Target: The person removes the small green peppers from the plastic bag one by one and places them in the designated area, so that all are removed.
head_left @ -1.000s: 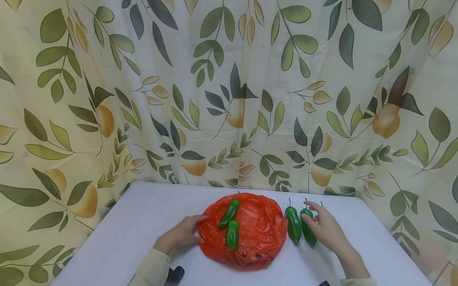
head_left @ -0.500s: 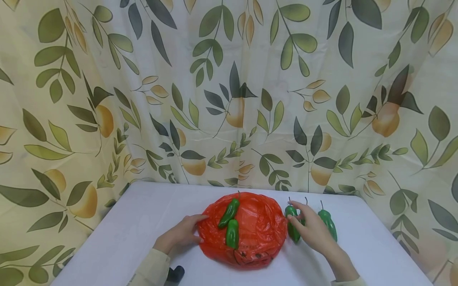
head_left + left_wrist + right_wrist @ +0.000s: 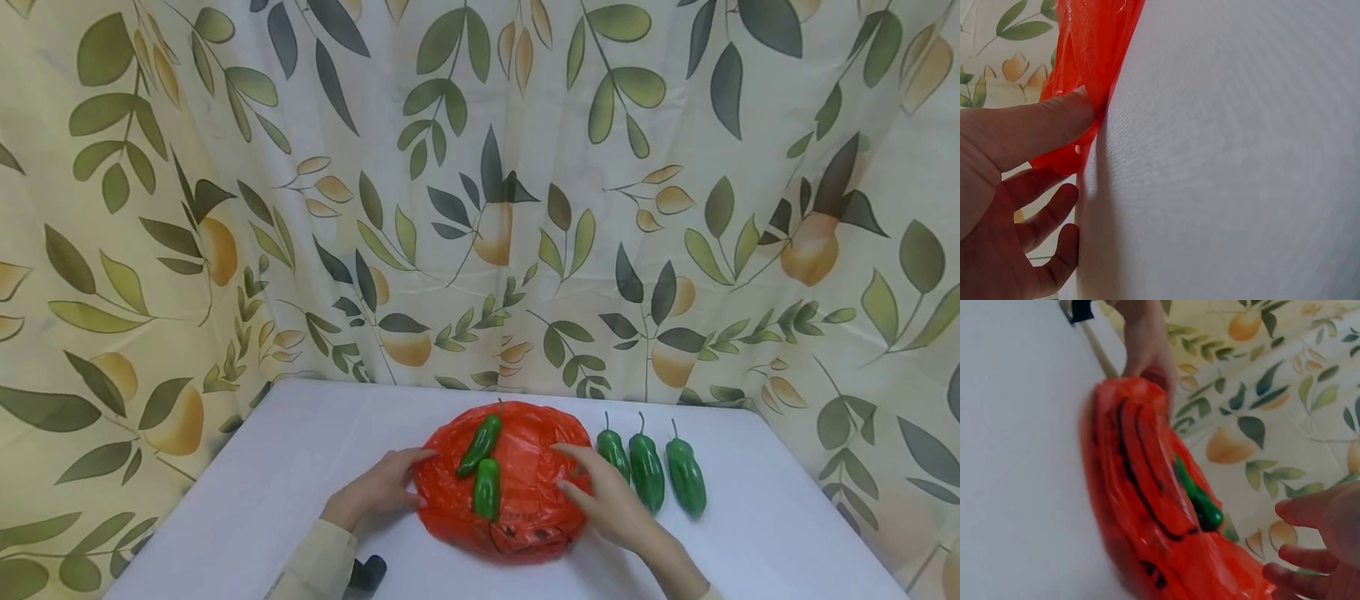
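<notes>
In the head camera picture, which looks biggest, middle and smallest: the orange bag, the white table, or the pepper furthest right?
1. White table, biggest.
2. Orange bag, middle.
3. Rightmost pepper, smallest.
The gaps are plain, so nearness to the camera does not change the order.

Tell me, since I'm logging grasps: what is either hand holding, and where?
Nothing is gripped. Left hand presses the crumpled orange plastic bag at its left edge; right hand hovers open.
</notes>
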`<state>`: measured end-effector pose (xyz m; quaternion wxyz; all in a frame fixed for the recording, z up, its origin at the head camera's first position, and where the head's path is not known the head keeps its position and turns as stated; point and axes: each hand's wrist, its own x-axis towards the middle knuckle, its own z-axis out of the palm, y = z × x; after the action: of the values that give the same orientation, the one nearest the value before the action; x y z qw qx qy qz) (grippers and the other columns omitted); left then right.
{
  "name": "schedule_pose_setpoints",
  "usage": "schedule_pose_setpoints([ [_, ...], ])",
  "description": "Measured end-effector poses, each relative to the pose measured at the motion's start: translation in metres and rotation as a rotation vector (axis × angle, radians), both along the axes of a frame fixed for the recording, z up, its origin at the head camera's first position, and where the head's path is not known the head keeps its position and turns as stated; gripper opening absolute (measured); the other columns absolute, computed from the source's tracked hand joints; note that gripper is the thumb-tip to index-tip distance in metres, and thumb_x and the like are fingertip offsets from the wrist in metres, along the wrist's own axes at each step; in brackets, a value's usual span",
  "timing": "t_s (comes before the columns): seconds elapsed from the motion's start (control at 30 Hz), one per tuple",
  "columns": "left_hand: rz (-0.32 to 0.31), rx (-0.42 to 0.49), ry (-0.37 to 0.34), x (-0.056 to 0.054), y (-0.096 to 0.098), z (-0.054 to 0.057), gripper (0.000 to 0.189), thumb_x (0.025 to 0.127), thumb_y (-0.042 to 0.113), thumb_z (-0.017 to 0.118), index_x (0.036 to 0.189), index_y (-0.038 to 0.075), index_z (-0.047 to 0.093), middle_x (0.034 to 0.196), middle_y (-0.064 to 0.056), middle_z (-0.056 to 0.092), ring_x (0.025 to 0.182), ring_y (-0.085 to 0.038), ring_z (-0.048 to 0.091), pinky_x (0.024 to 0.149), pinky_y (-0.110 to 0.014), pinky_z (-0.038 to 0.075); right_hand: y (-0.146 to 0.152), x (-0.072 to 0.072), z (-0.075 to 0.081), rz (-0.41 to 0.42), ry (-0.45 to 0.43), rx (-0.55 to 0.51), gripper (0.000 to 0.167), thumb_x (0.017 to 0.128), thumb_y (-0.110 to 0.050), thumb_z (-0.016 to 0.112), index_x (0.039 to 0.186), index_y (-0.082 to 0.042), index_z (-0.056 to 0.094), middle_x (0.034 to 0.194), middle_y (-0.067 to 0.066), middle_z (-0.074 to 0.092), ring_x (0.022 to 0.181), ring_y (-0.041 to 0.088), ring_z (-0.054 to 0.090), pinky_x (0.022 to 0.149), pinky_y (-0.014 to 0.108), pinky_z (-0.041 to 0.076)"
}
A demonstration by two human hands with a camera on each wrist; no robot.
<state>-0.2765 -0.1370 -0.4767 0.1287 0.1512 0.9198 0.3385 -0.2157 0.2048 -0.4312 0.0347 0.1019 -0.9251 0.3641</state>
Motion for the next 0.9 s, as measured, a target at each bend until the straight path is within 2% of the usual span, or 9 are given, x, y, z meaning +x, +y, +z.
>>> schedule_pose_setpoints([
  [0.1, 0.000, 0.005, -0.004, 0.000, 0.000, -0.001, 0.074, 0.080, 0.009, 0.083, 0.147, 0.017, 0.053, 0.149, -0.010, 0.052, 0.141, -0.038, 0.043, 0.110, -0.063, 0.044, -0.009, 0.002, -0.005, 0.044, -0.028, -0.039, 0.049, 0.091, -0.007, 0.072, 0.137, -0.016, 0.059, 0.135, 0.013, 0.061, 0.119, 0.031, 0.060, 0.099, 0.055, 0.056],
  [0.23, 0.000, 0.007, 0.000, -0.001, 0.001, 0.000, 0.074, 0.080, 0.009, 0.083, 0.147, 0.017, 0.053, 0.149, -0.010, 0.052, 0.141, -0.038, 0.043, 0.111, -0.064, 0.043, -0.018, 0.003, -0.009, 0.123, -0.053, -0.069, 0.049, 0.091, -0.007, 0.072, 0.137, -0.017, 0.058, 0.137, 0.014, 0.059, 0.117, 0.033, 0.060, 0.096, 0.055, 0.057],
  [0.5, 0.007, -0.011, 0.008, -0.004, -0.001, 0.000, 0.074, 0.080, 0.011, 0.083, 0.147, 0.020, 0.053, 0.149, -0.007, 0.053, 0.141, -0.036, 0.043, 0.110, -0.063, 0.044, -0.040, -0.001, -0.019, 0.307, -0.087, -0.125, 0.044, 0.098, -0.015, 0.066, 0.140, -0.014, 0.054, 0.141, 0.015, 0.054, 0.132, 0.040, 0.052, 0.103, 0.062, 0.051],
  [0.77, -0.021, -0.005, 0.025, -0.006, -0.001, -0.003, 0.075, 0.079, 0.010, 0.083, 0.147, 0.017, 0.052, 0.149, -0.009, 0.053, 0.142, -0.038, 0.043, 0.112, -0.064, 0.042, -0.056, 0.001, -0.030, 0.364, -0.137, -0.101, 0.043, 0.098, -0.016, 0.065, 0.140, -0.021, 0.057, 0.143, 0.012, 0.047, 0.131, 0.036, 0.050, 0.102, 0.061, 0.052],
  [0.9, -0.031, 0.004, 0.024, -0.004, -0.001, -0.004, 0.075, 0.079, 0.009, 0.082, 0.147, 0.015, 0.052, 0.149, -0.010, 0.053, 0.141, -0.039, 0.044, 0.112, -0.063, 0.043, -0.057, 0.003, -0.038, 0.371, -0.220, -0.113, 0.045, 0.097, -0.021, 0.067, 0.141, -0.023, 0.057, 0.144, 0.012, 0.045, 0.129, 0.035, 0.049, 0.099, 0.060, 0.054],
])
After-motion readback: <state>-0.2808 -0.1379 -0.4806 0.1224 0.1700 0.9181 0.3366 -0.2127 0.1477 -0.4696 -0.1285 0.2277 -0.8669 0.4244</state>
